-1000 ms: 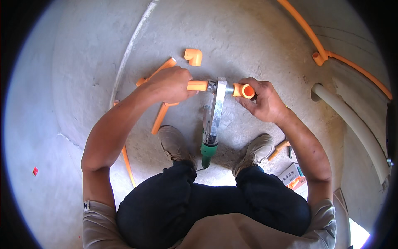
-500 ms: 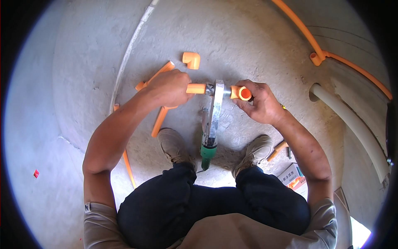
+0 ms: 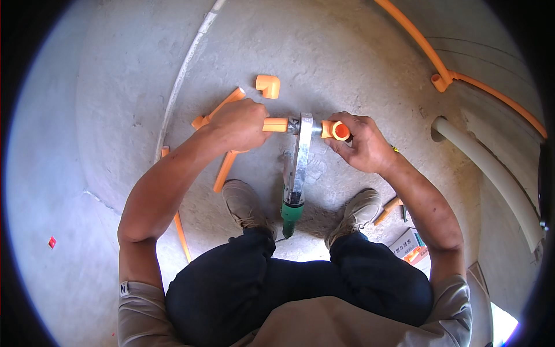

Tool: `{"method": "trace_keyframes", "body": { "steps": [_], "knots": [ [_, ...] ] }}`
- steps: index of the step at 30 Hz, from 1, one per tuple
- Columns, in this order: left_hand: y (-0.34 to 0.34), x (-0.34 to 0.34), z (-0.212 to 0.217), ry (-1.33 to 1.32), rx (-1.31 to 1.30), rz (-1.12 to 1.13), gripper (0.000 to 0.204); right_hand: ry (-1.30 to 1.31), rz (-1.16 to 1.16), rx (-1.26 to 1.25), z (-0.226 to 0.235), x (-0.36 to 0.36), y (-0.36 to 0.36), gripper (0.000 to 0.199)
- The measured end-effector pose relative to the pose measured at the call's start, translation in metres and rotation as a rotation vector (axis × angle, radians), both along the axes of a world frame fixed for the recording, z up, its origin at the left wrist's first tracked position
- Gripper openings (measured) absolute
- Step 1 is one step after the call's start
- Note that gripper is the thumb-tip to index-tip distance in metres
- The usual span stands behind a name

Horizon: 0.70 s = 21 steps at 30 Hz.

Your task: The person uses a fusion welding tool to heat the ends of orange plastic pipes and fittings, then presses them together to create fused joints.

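A pipe welding iron with a green handle and a flat metal heating plate stands between my feet. My left hand is closed round an orange pipe assembly; its short pipe end meets the dark socket on the plate's left side. Further pieces of this orange assembly stick out above and below my fist. On the plate's right side, my right hand grips an orange pipe fitting against the metal die, its round opening facing up. The inside of each joint is hidden.
A loose orange elbow lies on the concrete beyond the iron. A thin white pipe runs along the left. Orange pipe and a thick pale pipe run at right. A wood-handled tool and a box lie beside my right foot.
The view has shifted very slightly. Both hands keep their grip on the orange pieces at the iron, with no clear movement relative to it.
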<state>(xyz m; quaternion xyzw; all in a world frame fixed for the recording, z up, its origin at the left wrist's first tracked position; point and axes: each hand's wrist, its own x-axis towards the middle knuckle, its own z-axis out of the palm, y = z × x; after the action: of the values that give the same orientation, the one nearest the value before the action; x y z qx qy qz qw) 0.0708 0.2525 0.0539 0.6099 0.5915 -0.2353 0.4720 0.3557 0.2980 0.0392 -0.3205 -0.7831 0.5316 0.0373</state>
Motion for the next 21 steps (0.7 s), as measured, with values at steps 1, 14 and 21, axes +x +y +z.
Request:
{"method": "trace_keyframes", "body": {
  "steps": [1,14,21],
  "knots": [
    [0.0,0.0,-0.001,-0.003,0.008,-0.005,0.028,0.005,-0.016,-0.007,0.0,-0.001,-0.001,0.034],
    [-0.01,-0.002,-0.011,-0.022,0.139,-0.039,0.024,0.0,-0.022,-0.003,-0.004,0.001,-0.002,0.032],
    [-0.01,-0.001,-0.012,-0.012,0.147,-0.028,0.022,-0.002,-0.04,-0.019,-0.002,-0.001,-0.002,0.033]
  ]
}}
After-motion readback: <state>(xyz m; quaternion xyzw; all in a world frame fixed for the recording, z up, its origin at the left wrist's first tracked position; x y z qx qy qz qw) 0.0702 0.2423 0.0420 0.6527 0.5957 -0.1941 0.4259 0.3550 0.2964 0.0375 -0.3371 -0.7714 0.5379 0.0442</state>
